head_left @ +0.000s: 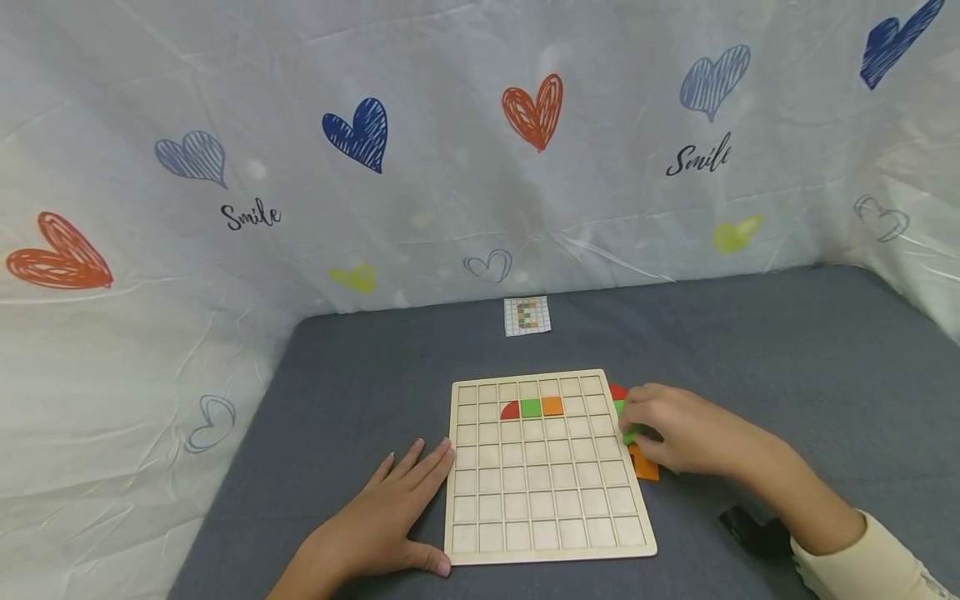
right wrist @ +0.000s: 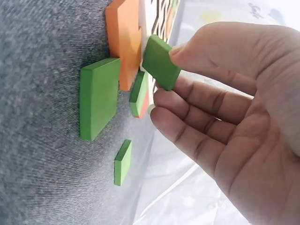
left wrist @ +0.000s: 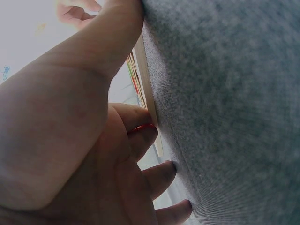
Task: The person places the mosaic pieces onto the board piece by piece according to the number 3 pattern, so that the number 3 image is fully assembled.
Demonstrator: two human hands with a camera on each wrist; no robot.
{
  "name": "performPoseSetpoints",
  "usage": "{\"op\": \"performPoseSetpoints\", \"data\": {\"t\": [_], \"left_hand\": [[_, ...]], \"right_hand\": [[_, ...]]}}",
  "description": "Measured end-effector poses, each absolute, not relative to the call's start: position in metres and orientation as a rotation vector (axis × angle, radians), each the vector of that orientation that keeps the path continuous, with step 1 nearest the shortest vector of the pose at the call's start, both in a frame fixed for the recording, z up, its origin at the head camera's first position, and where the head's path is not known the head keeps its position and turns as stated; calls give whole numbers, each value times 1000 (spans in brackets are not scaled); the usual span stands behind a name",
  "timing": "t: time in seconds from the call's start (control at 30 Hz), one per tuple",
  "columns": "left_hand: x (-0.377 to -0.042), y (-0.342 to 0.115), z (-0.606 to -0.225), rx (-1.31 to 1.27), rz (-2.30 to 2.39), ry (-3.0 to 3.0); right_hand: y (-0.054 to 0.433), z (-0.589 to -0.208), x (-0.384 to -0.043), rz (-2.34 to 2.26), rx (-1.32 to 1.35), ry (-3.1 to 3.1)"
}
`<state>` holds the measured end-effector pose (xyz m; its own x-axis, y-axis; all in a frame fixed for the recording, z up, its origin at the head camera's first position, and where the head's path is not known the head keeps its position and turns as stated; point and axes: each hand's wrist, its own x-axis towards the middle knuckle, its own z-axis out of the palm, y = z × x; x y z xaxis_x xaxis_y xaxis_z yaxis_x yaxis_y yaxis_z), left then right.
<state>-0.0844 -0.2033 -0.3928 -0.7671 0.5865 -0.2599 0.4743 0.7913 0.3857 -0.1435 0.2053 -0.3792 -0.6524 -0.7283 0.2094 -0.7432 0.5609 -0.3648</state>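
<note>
A wooden grid board (head_left: 531, 479) lies on the table, with a red quarter-round tile (head_left: 510, 410), a green square tile (head_left: 530, 408) and an orange square tile (head_left: 552, 406) side by side in its second row. My left hand (head_left: 390, 517) rests at the board's left edge, fingers spread straight and touching it. Beyond the right edge, my right hand (head_left: 675, 429) pinches a green square tile (right wrist: 161, 63) between thumb and fingers. Below that hand, orange tiles (right wrist: 124, 42) and several green tiles (right wrist: 99, 98) lie loose on the cloth.
At the table's back lies a small card (head_left: 527, 316) printed with a coloured grid pattern. A black object (head_left: 756, 533) sits under the right forearm. A white sheet with hearts (head_left: 532, 112) hangs behind the grey tablecloth (head_left: 375, 375).
</note>
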Motion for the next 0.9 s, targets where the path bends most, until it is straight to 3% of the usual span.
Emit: {"op": "performPoseSetpoints", "data": {"t": [0.9], "left_hand": [[-84,-203,-395,801,397,2621]], "right_hand": [[183,-379,-151,602,1314,-2743]]}}
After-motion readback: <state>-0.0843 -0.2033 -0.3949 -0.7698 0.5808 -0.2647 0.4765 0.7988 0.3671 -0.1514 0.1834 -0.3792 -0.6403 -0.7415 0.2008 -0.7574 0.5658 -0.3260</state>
